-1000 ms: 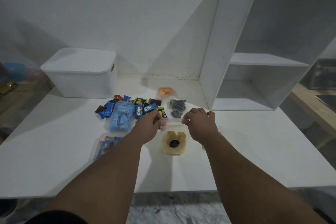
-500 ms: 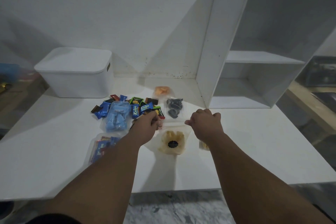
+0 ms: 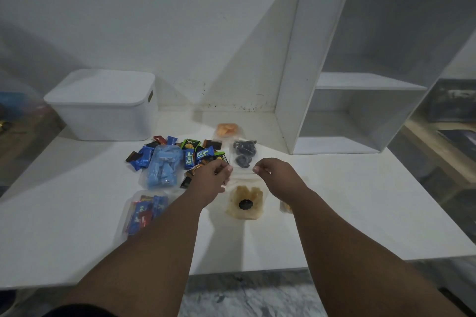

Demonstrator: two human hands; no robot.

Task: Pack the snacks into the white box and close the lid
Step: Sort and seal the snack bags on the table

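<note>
Head view: left grip (image 3: 213, 177) and right grip (image 3: 279, 177) each pinch the top edge of one yellow snack bag (image 3: 244, 203), mid desk (image 3: 77, 226). Five other clear bags (image 3: 163, 168) around it, one half hidden. Loose bars (image 3: 198, 154) piled, can't count. One white box (image 3: 103, 116), lid on, back left.

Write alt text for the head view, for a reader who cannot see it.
The left hand and right hand pinch the top edge of a clear snack bag on a white table. Wrapped snacks lie beyond; the white box stands closed, far left.
</note>
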